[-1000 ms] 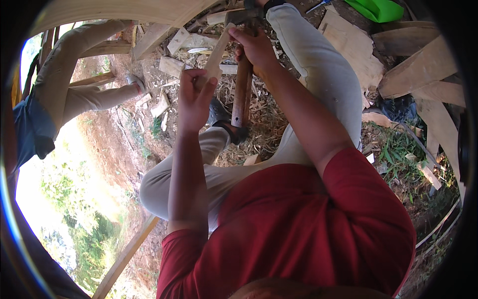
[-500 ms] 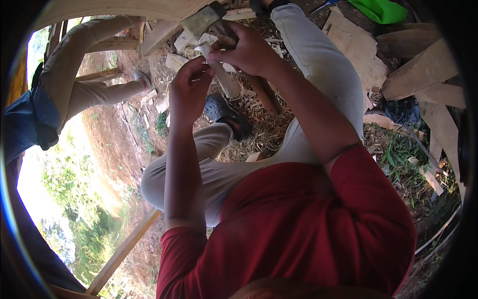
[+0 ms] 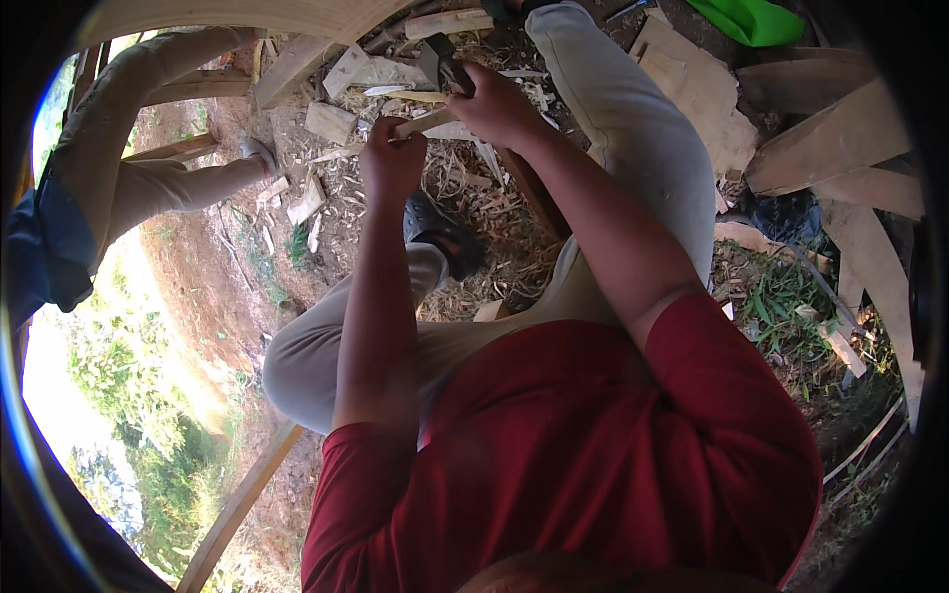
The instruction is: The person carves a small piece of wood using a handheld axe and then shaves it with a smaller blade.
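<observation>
Between my hands lies a short pale wooden stick (image 3: 425, 123), turned sideways. My left hand (image 3: 392, 153) is closed round its left end. My right hand (image 3: 497, 106) grips a tool that looks like a hatchet, with a dark metal head (image 3: 435, 61) sticking out past the thumb side. The stick's right end meets the right hand's fingers; whether they also pinch it is hidden. A dark length of wood (image 3: 534, 193) slants down below my right hand; I cannot tell if it is the hatchet's handle.
Wood chips and shavings (image 3: 465, 188) cover the ground around my dark shoe (image 3: 440, 232). Offcuts (image 3: 331, 122) lie beyond my left hand. Planks (image 3: 830, 138) and a broad board (image 3: 692, 89) are at the right. Another person's legs (image 3: 119, 148) are at the left.
The stick has swung from near upright to lying sideways. The hatchet head has moved right and down and now shows narrower. My left hand has closed and shifted slightly right.
</observation>
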A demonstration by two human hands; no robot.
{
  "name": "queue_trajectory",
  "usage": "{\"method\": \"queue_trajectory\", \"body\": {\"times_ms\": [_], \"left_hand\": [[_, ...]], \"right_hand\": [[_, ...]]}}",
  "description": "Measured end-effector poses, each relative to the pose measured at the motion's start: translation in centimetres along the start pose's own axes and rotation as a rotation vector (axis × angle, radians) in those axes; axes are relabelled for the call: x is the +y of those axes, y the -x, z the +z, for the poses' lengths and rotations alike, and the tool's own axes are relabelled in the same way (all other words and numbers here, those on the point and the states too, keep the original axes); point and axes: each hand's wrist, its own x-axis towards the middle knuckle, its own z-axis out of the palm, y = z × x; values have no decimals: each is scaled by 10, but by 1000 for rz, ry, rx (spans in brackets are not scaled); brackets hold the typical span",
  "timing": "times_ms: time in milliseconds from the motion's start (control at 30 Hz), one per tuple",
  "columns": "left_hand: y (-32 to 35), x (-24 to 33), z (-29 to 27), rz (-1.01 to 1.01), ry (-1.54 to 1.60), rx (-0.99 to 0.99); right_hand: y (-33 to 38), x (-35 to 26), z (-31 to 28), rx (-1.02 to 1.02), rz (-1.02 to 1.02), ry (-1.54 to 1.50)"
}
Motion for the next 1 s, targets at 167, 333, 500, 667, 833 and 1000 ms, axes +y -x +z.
{"method": "queue_trajectory", "body": {"times_ms": [167, 333, 500, 667, 833, 1000], "left_hand": [[-5, -40, 33, -42, -232, 7], [3, -48, 44, 4, -248, -52], [11, -40, 42, -11, -235, -24], [15, -44, 47, 20, -220, 19], [18, -45, 45, -26, -219, -27], [16, -46, 50, -25, -235, -79]], "right_hand": [[-6, 30, 1, -133, 221, 180], [1, 38, 20, -260, 290, 275], [15, 33, 47, -151, 70, 298], [16, 32, 51, -150, 95, 288], [17, 16, 50, -209, 53, 347], [14, 52, 67, -222, 14, 394]]}}
